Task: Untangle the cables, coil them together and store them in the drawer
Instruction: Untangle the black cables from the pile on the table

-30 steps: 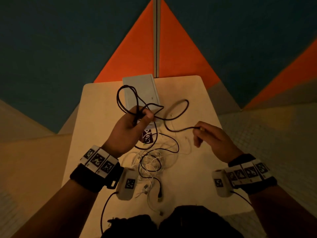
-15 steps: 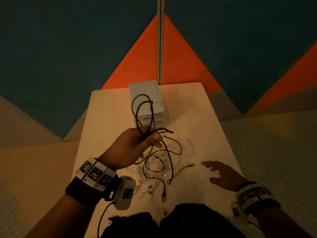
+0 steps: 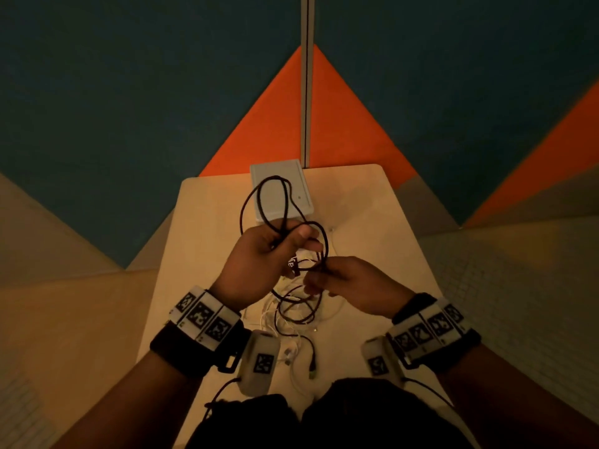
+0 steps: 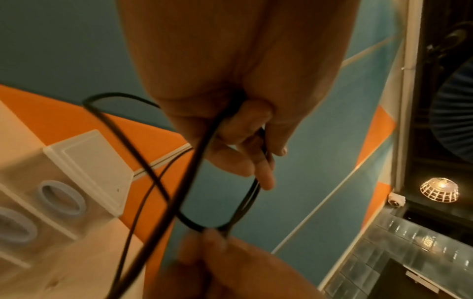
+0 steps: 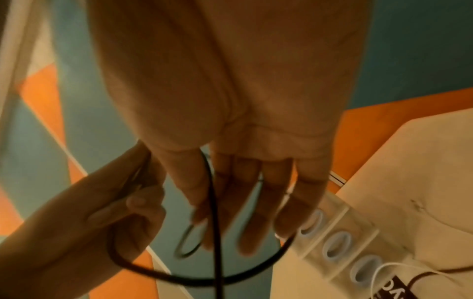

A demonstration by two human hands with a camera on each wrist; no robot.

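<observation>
My left hand [image 3: 275, 244] [image 4: 245, 151] grips a bunch of black cable [image 3: 325, 241] [image 4: 197, 159] loops, held up in front of the white drawer unit [image 3: 272, 202] [image 4: 94, 161]. Just right of it and a little lower, my right hand [image 3: 321, 277] [image 5: 217, 222] pinches the same black cable [image 5: 204, 280] between thumb and fingers. More black loops hang down into a tangle of thin white cables [image 3: 265, 315] lying on the table [image 3: 372, 222]. A dark tag with white letters [image 3: 293, 264] [image 5: 394, 289] hangs on the cable between my hands.
The drawer unit [image 5: 340, 242] stands at the table's far edge with ring handles facing me, its drawers closed. A white cable [image 5: 399, 265] lies in front of it. Orange and teal wall panels rise behind. Table edges drop off left and right.
My right hand, which lay flat and low over the table half a second ago, has come up to the left hand and pinched the black cable. The left hand keeps its grip on the loops.
</observation>
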